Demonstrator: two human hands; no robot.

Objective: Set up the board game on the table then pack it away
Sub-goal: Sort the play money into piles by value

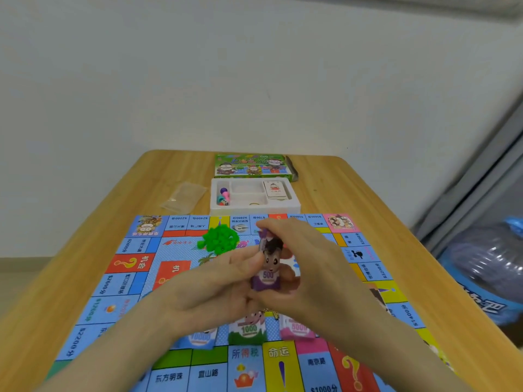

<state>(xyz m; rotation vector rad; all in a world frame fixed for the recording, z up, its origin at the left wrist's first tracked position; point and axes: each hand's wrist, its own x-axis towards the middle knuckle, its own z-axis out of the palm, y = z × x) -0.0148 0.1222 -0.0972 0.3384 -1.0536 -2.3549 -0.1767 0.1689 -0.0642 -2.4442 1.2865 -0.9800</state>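
Note:
The colourful game board [133, 281] lies unfolded on the wooden table [353, 193]. Above its middle, my left hand [215, 281] and my right hand [308, 267] together hold a purple stack of 500 play-money notes [268, 267], fingers curled round it from both sides. Under my wrists lie a blue 10000 stack [199, 336], a green 1000 stack [249, 331] and a pink 5000 stack [297, 328]. A heap of green plastic houses [220, 240] sits on the board's far part.
Beyond the board stands a white plastic tray [294, 206] with coloured pawns, dice [223, 197] and a card deck [276, 189]. The green game box [252, 165] lies behind it. A clear plastic bag [184, 197] rests to the left. Wrapped bundles sit on the floor at right.

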